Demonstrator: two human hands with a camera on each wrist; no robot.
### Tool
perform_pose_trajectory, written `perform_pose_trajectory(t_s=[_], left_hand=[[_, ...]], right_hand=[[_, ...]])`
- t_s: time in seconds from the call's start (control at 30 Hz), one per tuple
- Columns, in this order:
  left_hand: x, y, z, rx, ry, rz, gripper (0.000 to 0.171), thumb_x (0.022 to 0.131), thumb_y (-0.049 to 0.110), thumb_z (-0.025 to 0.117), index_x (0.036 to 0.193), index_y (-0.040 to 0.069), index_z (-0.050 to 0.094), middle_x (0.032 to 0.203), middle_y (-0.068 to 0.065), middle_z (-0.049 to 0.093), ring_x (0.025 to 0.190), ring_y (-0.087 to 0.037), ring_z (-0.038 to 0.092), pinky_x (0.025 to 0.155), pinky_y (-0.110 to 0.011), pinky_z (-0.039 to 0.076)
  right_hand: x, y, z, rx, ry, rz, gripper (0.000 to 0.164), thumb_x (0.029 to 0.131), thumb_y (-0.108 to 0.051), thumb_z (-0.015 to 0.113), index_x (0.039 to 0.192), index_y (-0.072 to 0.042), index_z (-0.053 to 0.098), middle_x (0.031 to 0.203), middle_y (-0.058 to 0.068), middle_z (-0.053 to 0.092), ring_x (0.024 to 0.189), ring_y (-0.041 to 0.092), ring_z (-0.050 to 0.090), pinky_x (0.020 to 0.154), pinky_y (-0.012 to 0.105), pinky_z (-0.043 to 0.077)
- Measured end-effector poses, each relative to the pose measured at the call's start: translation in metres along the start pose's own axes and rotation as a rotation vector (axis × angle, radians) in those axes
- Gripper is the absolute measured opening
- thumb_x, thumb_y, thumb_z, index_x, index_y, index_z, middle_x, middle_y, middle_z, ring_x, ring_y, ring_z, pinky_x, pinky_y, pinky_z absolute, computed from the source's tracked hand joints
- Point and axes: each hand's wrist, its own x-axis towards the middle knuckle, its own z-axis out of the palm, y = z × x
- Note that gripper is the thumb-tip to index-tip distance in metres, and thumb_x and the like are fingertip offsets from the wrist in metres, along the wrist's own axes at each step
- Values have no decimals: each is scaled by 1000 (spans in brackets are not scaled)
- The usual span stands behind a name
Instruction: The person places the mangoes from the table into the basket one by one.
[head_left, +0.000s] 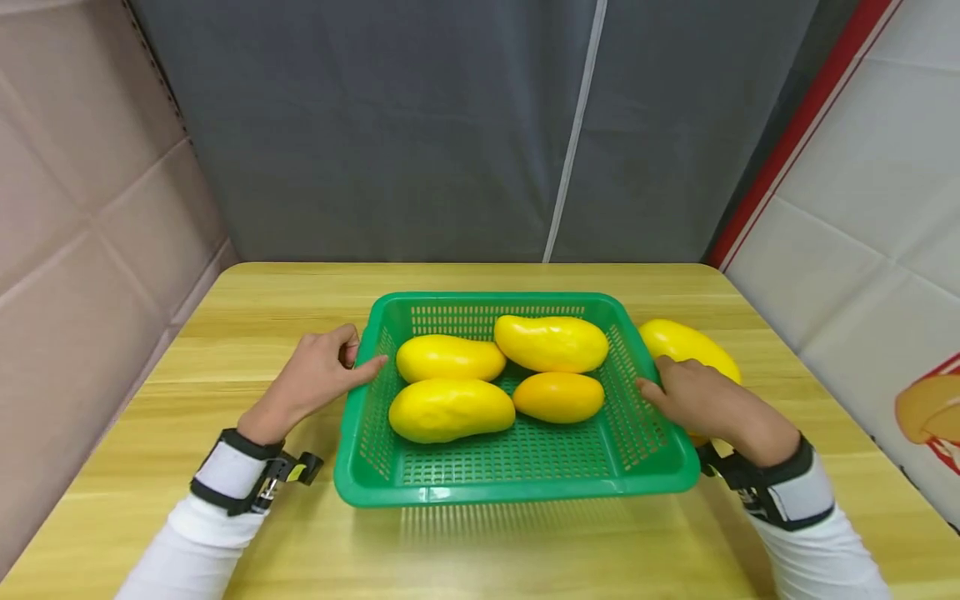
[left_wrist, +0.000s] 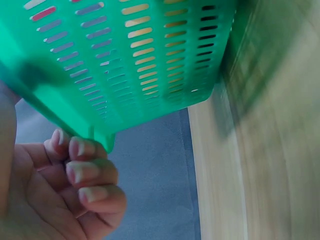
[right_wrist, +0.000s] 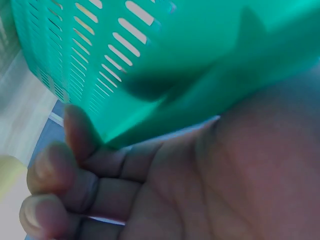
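A green plastic basket (head_left: 480,493) with slotted walls is held between both hands over the wooden table, its shadow falling under the near edge. Inside lie several yellow mangoes (head_left: 452,410), one of them more orange (head_left: 558,397). At the left rim, my left hand (head_left: 315,379) pinches the edge, thumb over the top and curled fingers (left_wrist: 95,172) beneath. My right hand (head_left: 708,400) grips the opposite rim, thumb on the inside and fingers (right_wrist: 55,170) curled on the outer side. In the wrist views the basket's slotted wall (left_wrist: 145,55) rises close above each hand.
Another yellow mango (head_left: 690,346) lies on the table (head_left: 270,308) just beyond my right hand, partly covered by it. Something orange shows under the right wrist. A grey curtain (head_left: 375,133) stands behind the table, with padded walls left (head_left: 82,208) and right (head_left: 855,208).
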Motion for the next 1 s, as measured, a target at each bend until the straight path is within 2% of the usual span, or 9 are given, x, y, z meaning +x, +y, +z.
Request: perform_pose_trajectory(t_s=[0.17,0.3,0.47,0.53,0.63,0.73,0.83,0.9,1.0], left_hand=[[0,0,2,8,35,-3,38,84,39,61,70,9,42,56,-2,36,44,-15,35,46,-28,31],[1,1,3,9,48,-11,37,84,38,61,70,10,42,56,-2,37,45,-15,35,46,-28,31],[0,1,2,-3,29,-15,39,84,39,61,70,9,41,56,-2,35,45,-16,35,47,-28,30],[0,0,1,-6,21,-14,39,85,39,61,70,9,40,56,-2,35,45,-16,34,47,-28,30],[-1,-1,-1,1,22,-9,38,84,37,62,69,9,40,56,-1,34,45,-15,33,46,-27,29],[-2,-1,-1,10,28,3,37,84,35,62,69,10,40,56,-1,34,44,-14,33,46,-28,29],[-1,-1,1,5,25,12,37,85,36,61,70,10,40,56,-1,34,44,-14,33,46,-27,29],[-1,-1,3,4,23,9,37,85,37,61,70,10,40,56,-1,34,45,-14,33,46,-27,29],[0,-2,5,10,29,2,38,85,36,61,70,10,39,56,-1,34,45,-15,33,46,-27,29]], right_hand=[[-1,4,-4,15,22,-65,53,96,-47,39,102,5,48,67,3,49,60,13,49,61,33,44],[-8,10,-14,4,100,-119,50,95,-48,40,100,0,53,66,0,50,59,12,46,60,32,43],[-21,22,-25,-77,287,-175,31,94,-34,50,98,-4,57,67,-2,50,57,11,43,56,30,41],[-24,27,-27,-137,368,-229,21,91,-26,57,94,-5,58,70,-3,51,59,10,43,55,30,41],[-29,34,-28,-233,432,-321,10,84,-14,64,91,-7,60,71,-5,50,62,9,42,55,29,43],[-35,42,-32,-289,444,-370,16,77,-6,69,90,-10,61,75,-5,53,66,9,46,57,29,45],[-44,52,-38,-323,439,-360,21,73,-4,72,90,-10,62,78,-4,55,67,8,49,56,30,47],[-48,58,-39,-330,420,-341,19,73,-6,72,89,-10,63,77,-5,56,66,7,48,55,29,47],[-48,64,-36,-312,360,-316,8,78,-12,69,80,-12,62,69,-9,52,59,4,44,53,26,44]])
